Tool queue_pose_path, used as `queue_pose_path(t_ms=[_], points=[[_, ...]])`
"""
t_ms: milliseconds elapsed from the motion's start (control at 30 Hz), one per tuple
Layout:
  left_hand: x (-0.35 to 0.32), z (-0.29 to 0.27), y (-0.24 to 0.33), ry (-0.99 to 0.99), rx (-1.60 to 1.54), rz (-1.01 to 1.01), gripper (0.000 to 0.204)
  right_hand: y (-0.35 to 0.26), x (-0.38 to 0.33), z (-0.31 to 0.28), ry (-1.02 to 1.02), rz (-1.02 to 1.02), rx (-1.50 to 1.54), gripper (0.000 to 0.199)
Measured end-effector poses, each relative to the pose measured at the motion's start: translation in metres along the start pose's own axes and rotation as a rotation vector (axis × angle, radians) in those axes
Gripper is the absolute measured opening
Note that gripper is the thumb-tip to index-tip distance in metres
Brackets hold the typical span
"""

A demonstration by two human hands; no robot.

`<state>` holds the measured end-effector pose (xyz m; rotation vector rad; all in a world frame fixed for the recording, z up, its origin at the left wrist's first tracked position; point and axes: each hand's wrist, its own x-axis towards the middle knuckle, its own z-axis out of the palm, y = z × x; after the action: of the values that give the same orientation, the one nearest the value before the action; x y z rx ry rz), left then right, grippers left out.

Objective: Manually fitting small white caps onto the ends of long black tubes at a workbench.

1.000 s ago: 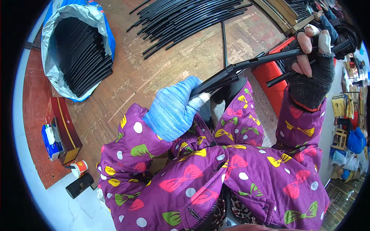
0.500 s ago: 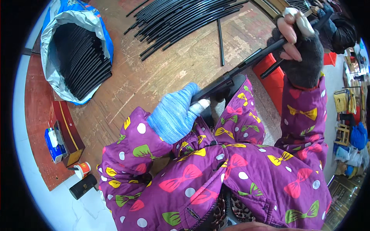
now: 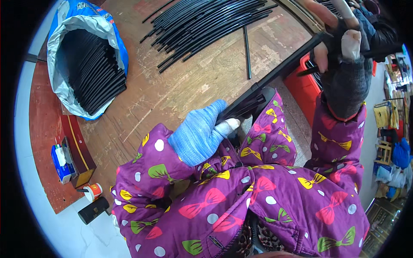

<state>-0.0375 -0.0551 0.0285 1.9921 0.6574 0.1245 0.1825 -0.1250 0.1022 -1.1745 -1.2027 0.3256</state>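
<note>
My left hand (image 3: 198, 134), in a light blue knit glove with a white-wrapped thumb, grips the near end of a long black slotted bar (image 3: 275, 74). The bar slants up to the right, and its far end reaches my right hand (image 3: 347, 64). That hand wears a dark grey glove with bare and white-wrapped fingertips. Some of its fingers stretch upward, while a thin black rod (image 3: 309, 72) lies across it, held in the palm. Beyond the bar, a pile of black rods (image 3: 206, 28) covers the far part of the wooden table (image 3: 172, 92); one loose rod (image 3: 247, 53) points toward me.
A blue and white sack (image 3: 53, 73) of black rods stands at the left. Near it are a dark red box (image 3: 77, 144), a tissue pack (image 3: 61, 165), a paper cup (image 3: 93, 191) and a black cylinder (image 3: 93, 210). A red bin (image 3: 301, 92) stands beside the table's right edge.
My right hand has loosened its fingers from the bar and shifted slightly right, fingers now spread upward. The thin rod stays in it. My left hand has moved slightly down, still gripping the bar.
</note>
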Motion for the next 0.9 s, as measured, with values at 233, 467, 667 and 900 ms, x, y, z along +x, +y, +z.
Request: queue_pose_path(t_ms=[233,467,667,900], points=[[0.004,-0.005,0.008,-0.014,-0.121,0.008,0.036,0.0,-0.035,0.007,-0.444,0.281,-0.138,0.057],[0.012,-0.002,0.009,-0.171,-0.109,0.087,0.041,0.015,-0.067,0.025,-0.397,0.604,0.208,0.04],[0.008,0.004,-0.009,-0.293,-0.482,-0.075,0.037,0.014,-0.054,0.004,-0.016,0.6,0.19,0.023],[0.011,0.007,-0.027,-0.217,-0.406,-0.092,0.03,0.059,-0.053,-0.038,0.107,0.579,0.371,0.023]])
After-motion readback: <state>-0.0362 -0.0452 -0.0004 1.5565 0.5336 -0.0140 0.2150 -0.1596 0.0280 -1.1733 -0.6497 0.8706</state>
